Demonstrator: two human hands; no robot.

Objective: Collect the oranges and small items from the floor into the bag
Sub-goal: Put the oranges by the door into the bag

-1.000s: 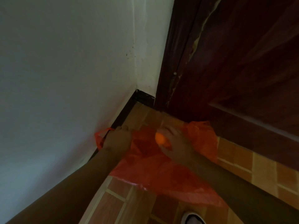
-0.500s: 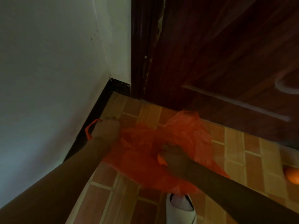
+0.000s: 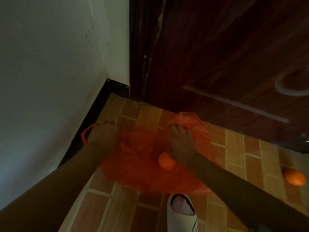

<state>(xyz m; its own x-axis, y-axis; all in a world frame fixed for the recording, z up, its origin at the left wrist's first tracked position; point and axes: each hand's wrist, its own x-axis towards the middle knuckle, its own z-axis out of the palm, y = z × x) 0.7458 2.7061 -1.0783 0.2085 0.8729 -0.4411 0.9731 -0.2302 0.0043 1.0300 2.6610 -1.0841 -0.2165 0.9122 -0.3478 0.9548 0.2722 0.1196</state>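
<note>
An orange plastic bag (image 3: 147, 178) lies spread on the tiled floor in the corner by the door. My left hand (image 3: 104, 134) grips the bag's left handle near the skirting. My right hand (image 3: 181, 144) reaches over the bag's mouth, its fingers curled on the bag's far right edge. One orange (image 3: 166, 160) sits inside the bag just below my right palm, free of the hand. A second orange (image 3: 295, 177) lies on the floor at the far right.
A white wall (image 3: 50, 72) with black skirting runs along the left. A dark wooden door (image 3: 234, 56) closes the far side. My foot in a white slipper (image 3: 182, 213) stands just behind the bag.
My right hand let the orange go into the bag and moved up to the bag's far edge. The view shifted right, bringing the second orange into sight.
</note>
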